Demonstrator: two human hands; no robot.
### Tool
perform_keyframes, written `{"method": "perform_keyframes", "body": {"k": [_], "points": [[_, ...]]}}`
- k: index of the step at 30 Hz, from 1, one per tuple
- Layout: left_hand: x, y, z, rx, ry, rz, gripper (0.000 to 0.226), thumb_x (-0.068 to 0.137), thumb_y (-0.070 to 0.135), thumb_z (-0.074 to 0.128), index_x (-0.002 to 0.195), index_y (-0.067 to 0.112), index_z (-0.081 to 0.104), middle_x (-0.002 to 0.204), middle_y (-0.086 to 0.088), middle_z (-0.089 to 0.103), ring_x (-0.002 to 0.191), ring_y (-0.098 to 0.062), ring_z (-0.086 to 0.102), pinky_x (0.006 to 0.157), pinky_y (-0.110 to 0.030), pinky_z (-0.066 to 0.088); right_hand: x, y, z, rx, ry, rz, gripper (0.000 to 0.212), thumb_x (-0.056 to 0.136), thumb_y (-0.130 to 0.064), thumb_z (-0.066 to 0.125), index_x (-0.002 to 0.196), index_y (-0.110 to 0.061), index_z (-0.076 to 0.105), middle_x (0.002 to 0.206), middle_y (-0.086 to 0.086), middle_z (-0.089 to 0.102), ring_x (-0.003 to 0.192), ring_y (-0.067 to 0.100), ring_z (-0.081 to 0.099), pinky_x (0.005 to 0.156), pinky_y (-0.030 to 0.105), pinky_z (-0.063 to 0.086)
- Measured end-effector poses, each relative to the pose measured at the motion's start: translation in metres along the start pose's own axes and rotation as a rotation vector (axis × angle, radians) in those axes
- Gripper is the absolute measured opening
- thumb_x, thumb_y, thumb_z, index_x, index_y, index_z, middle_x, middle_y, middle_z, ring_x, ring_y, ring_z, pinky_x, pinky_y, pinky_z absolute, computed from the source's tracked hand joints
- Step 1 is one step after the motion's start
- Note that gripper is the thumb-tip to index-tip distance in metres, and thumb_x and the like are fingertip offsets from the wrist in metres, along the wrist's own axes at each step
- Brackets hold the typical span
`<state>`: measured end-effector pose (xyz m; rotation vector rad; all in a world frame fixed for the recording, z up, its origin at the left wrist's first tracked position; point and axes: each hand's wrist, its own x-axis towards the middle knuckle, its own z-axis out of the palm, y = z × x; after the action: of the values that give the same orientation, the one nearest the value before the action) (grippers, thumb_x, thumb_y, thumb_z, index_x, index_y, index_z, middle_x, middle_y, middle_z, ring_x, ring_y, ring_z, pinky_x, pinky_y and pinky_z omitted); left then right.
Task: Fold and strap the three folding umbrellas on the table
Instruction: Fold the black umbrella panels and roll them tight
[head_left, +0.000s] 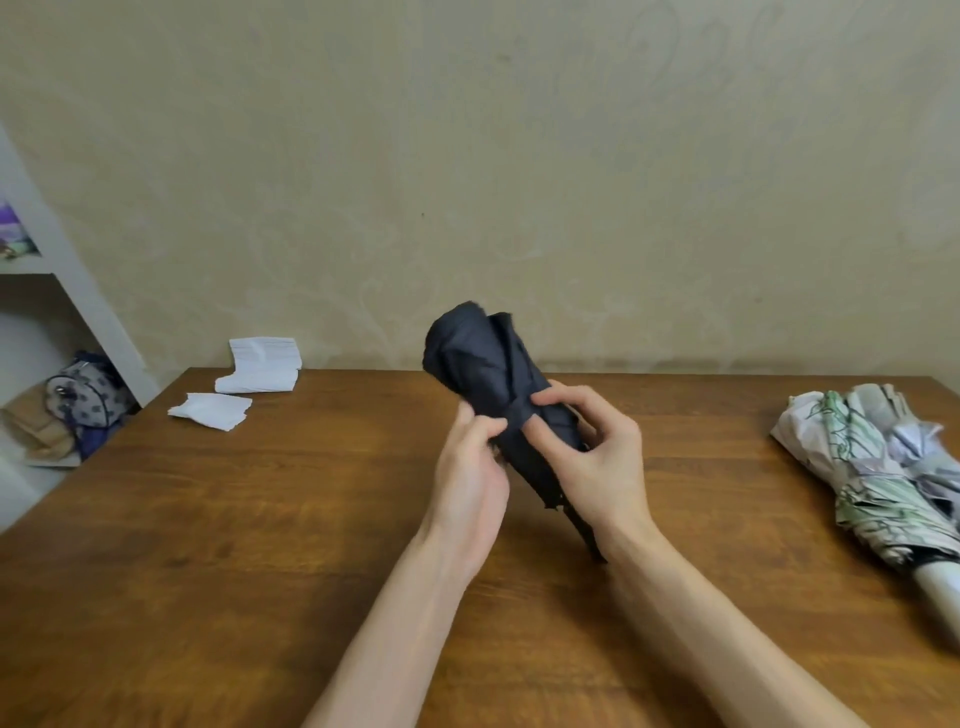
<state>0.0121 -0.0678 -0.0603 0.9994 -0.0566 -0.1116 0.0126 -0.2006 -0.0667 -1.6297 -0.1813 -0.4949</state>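
While white paper stacks (262, 366) lay at ten o'clock, the left hand (470, 467) gripped the rolled black umbrella (480, 353), tilted above the table (260, 519) centre, steadying it as the right hand (597, 457) pinched its strap (519, 413), apparently to fasten it; a floral umbrella (872, 467) lay at three o'clock.

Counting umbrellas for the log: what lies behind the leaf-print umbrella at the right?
Part of a pale grey umbrella shows past the leaf-print umbrella, its bunched canopy touching it. Its handle and lower part are covered or out of frame.
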Motion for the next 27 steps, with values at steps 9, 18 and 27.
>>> {"method": "perform_keyframes", "body": {"k": [9,18,27], "points": [[-0.014,-0.015,0.019,0.0,0.004,-0.124,0.065,0.09,0.049,0.07,0.149,0.026,0.054,0.133,0.0,0.075,0.121,-0.018,0.072,0.107,-0.044,0.055,-0.004,-0.018,0.009,0.639,0.134,0.499,0.02,0.096,-0.005,0.074,0.115,-0.01,0.076,0.113,0.012,0.081,0.103,0.032,0.079,0.091,0.045,0.065],[-0.017,-0.022,0.016,0.159,0.081,-0.143,0.054,0.082,0.051,0.079,0.125,0.025,0.062,0.103,0.003,0.082,0.093,-0.017,0.08,0.077,-0.04,0.064,-0.003,-0.023,0.008,0.227,0.071,0.388,0.023,0.103,-0.038,0.07,0.097,-0.016,0.072,0.104,0.008,0.079,0.099,0.026,0.078,0.088,0.052,0.064],[-0.008,-0.018,-0.005,0.288,0.072,-0.05,0.051,0.089,0.026,0.086,0.134,0.017,0.062,0.091,-0.009,0.075,0.072,-0.021,0.066,0.052,-0.031,0.048,0.022,-0.027,-0.026,-0.181,-0.031,0.051,0.023,0.107,-0.029,0.066,0.09,-0.015,0.07,0.078,-0.005,0.072,0.073,0.003,0.064,0.069,0.014,0.048]]}}
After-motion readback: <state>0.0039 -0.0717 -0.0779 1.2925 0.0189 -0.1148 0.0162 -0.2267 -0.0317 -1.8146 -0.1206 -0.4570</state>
